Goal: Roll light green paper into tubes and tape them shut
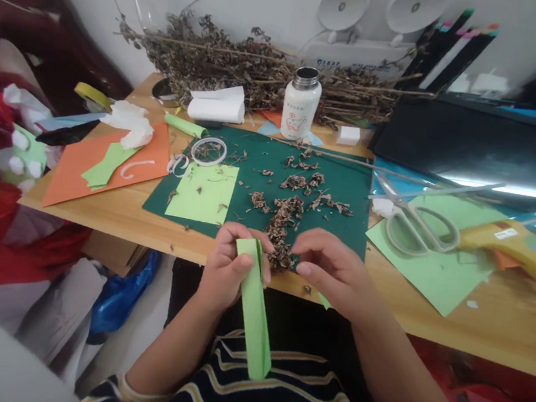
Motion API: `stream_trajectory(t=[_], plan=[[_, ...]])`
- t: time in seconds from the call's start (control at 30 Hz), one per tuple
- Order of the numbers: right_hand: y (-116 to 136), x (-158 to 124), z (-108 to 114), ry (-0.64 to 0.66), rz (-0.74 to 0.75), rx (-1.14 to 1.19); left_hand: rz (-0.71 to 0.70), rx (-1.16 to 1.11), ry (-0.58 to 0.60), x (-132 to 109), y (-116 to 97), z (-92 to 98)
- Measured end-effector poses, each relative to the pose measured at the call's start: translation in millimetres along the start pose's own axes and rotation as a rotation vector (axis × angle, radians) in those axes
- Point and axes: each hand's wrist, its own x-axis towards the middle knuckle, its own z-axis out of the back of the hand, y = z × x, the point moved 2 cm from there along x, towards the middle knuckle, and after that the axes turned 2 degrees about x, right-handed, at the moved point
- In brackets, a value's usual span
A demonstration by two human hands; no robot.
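Note:
My left hand (231,264) grips a folded strip of light green paper (256,329), thumb on the front and fingers behind. The strip slants down toward my lap, with a crease opening along its right side. Close to the strip's upper end, a pile of brown dried leaves (285,222) lies on the green cutting mat (254,154). My right hand (332,270) hovers at the pile's right edge, fingers curved, with a gap between thumb and fingertips. Below that hand, a small bit of green paper (324,301) shows at the table edge; the rest is hidden.
A light green sheet (201,193) and a roll of tape (208,151) lie on the mat. Scissors (410,224) and a yellow glue gun (514,248) rest on the right. A white bottle (301,105) stands behind, before dried branches (235,62). Orange paper (107,170) lies left.

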Motion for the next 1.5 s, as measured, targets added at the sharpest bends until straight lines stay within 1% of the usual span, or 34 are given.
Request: stream_trajectory(t=[0.07, 0.13, 0.2, 0.33, 0.43, 0.5, 0.63, 0.7, 0.8, 0.87, 0.93, 1.0, 1.13, 1.2, 1.27, 1.33, 1.43, 1.5], plan=[[2.6, 8.5, -2.5, 0.070, 0.056, 0.025, 0.076, -0.043, 0.018, -2.1, 4.6, -9.6], [1.2, 13.2, -5.1, 0.122, 0.062, 0.050, 0.133, -0.054, -0.032, -4.2, 6.9, -16.3], [-3.0, 14.1, -6.1, 0.139, 0.055, 0.102, 0.189, -0.031, -0.087, -5.2, 7.5, -19.9], [-12.3, 10.6, -4.4, 0.177, 0.035, 0.179, 0.302, 0.030, -0.115, -6.2, 10.7, -21.6], [-14.2, 8.1, -2.5, 0.212, 0.040, 0.164, 0.344, 0.059, -0.138, -10.8, 15.9, -20.9], [-13.6, 7.0, -2.2, 0.244, 0.059, 0.185, 0.340, 0.102, -0.131, -15.3, 17.7, -19.7], [-14.6, 5.3, -4.1, 0.317, 0.099, 0.300, 0.286, 0.287, -0.032, -20.5, 11.7, -12.0], [-16.5, 4.6, -5.5, 0.345, 0.125, 0.348, 0.328, 0.333, 0.050, -21.1, 7.1, -5.4], [-19.0, 3.6, -8.1, 0.383, 0.141, 0.401, 0.437, 0.287, 0.223, -22.1, 2.6, 3.7], [-19.3, 3.2, -10.1, 0.412, 0.140, 0.443, 0.465, 0.227, 0.312, -23.0, 1.8, 7.8], [-18.6, 3.2, -12.3, 0.432, 0.136, 0.489, 0.454, 0.173, 0.353, -23.3, 3.2, 9.9], [-18.1, 3.3, -14.7, 0.442, 0.135, 0.520, 0.442, 0.152, 0.350, -22.7, 6.5, 9.9], [-21.3, 2.9, -19.5, 0.439, 0.126, 0.572, 0.460, 0.268, 0.243, -19.7, 12.7, 6.1], [-24.4, 2.1, -20.7, 0.409, 0.110, 0.605, 0.433, 0.376, 0.172, -18.2, 11.1, 3.2], [-26.9, 1.1, -21.5, 0.383, 0.092, 0.596, 0.364, 0.529, 0.107, -17.2, 5.8, 0.3], [-28.2, 0.0, -22.3, 0.360, 0.070, 0.553, 0.280, 0.707, 0.066, -16.7, -1.2, -2.5], [-28.1, -1.0, -23.4, 0.305, 0.039, 0.491, 0.192, 0.949, 0.079, -16.8, -8.6, -5.3], [-28.0, -1.3, -24.2, 0.266, 0.019, 0.457, 0.163, 1.058, 0.110, -17.1, -9.7, -4.9]])
